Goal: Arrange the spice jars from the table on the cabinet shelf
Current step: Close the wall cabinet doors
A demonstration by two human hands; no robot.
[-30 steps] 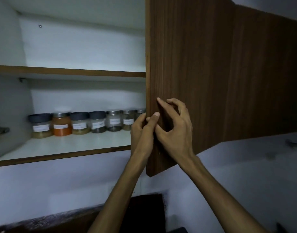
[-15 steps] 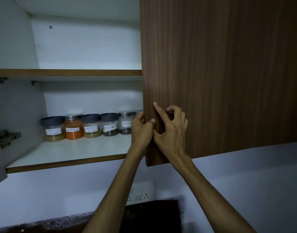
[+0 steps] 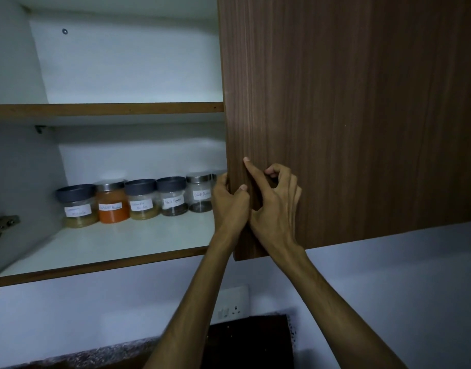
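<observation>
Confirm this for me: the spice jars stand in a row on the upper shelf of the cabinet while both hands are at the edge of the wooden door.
Not quite. The spice jars stand in a row on the lower shelf, not the upper shelf, as the head view shows. The rest holds: the left hand and right hand are both at the edge of the wooden door.

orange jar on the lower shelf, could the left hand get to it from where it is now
Probably yes. The left hand grips the edge of the cabinet door, and the orange jar stands to its left in the open half, with bare shelf in front. It would have to let go of the door first.
</observation>
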